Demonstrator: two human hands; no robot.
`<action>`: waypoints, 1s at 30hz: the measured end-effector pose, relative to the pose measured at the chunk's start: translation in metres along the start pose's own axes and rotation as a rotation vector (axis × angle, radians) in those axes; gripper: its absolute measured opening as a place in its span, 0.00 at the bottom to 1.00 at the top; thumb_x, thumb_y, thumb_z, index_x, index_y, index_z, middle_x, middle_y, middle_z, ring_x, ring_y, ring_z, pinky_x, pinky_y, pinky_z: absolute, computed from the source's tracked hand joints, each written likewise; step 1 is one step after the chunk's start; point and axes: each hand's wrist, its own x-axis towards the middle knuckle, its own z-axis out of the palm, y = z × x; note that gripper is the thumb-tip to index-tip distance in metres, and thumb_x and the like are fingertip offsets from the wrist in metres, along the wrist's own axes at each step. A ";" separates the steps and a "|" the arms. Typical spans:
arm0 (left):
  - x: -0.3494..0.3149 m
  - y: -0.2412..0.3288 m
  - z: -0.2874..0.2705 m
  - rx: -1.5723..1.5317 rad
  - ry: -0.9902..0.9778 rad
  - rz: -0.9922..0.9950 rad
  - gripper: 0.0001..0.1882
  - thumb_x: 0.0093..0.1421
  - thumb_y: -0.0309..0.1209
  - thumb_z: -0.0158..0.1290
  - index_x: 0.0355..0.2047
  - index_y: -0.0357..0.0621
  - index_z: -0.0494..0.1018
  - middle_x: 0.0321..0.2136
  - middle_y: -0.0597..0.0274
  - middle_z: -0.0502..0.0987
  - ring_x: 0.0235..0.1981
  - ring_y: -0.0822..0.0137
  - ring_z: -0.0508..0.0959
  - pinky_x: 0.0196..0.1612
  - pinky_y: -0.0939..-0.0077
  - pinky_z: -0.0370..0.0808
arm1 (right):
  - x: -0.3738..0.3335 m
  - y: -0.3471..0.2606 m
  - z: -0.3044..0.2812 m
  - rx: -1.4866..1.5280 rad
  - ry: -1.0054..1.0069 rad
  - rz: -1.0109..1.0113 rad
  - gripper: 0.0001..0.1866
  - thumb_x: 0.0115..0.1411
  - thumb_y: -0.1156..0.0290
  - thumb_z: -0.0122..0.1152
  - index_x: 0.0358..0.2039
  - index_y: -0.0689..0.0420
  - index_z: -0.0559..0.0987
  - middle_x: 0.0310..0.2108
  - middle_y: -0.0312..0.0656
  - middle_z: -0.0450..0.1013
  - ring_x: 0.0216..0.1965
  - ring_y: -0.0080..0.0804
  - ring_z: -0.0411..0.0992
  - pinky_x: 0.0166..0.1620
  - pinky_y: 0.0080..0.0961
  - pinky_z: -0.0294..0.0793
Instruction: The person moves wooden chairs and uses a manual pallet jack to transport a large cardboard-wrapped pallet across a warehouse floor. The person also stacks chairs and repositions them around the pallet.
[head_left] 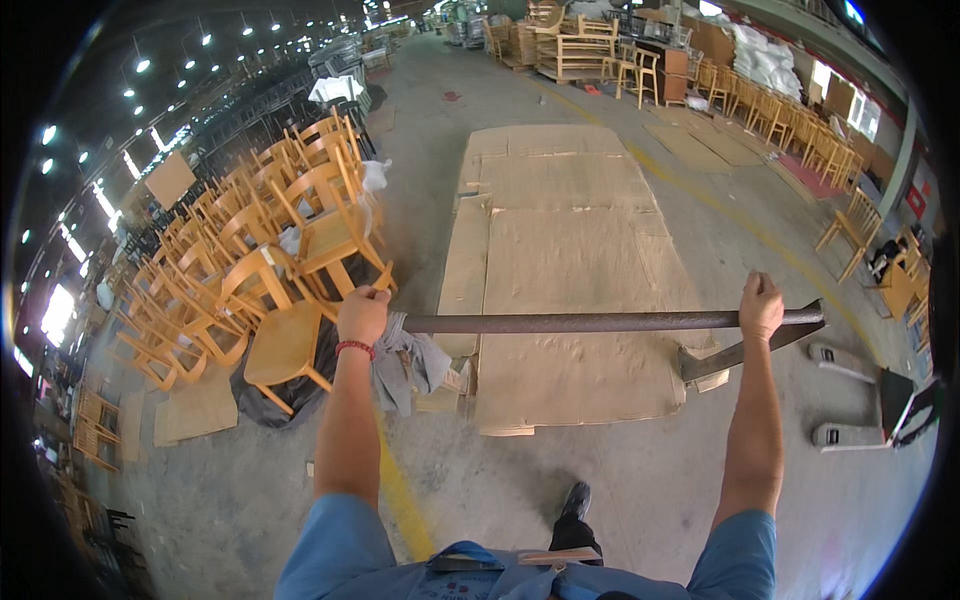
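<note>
A long dark pole [570, 323] lies level across in front of me, held up over flattened cardboard. Near its left end my left hand [362, 315] is closed, with a red bead bracelet on the wrist. Grey cloth [408, 362] hangs in a bunch just right of that hand, around the pole. Toward the other end my right hand [762, 306] is closed around the pole. A dark flat strip [755, 350] slants back from the right end, below that hand. How the strip joins the pole is hard to make out.
Overlapping cardboard sheets [570, 260] cover the floor ahead. Wooden chairs [285, 340] crowd the left side, close to my left arm. A pallet jack [850, 400] stands at right, its forks pointing inward. More chairs [775, 105] and wooden furniture [575, 50] line the far right.
</note>
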 end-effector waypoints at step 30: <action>0.664 0.224 0.425 0.051 0.112 -0.111 0.16 0.57 0.41 0.45 0.32 0.44 0.78 0.31 0.47 0.79 0.37 0.44 0.77 0.41 0.53 0.73 | 0.611 -0.184 0.695 -0.106 -0.179 -0.172 0.22 0.60 0.48 0.44 0.43 0.46 0.79 0.40 0.49 0.77 0.41 0.54 0.75 0.41 0.45 0.72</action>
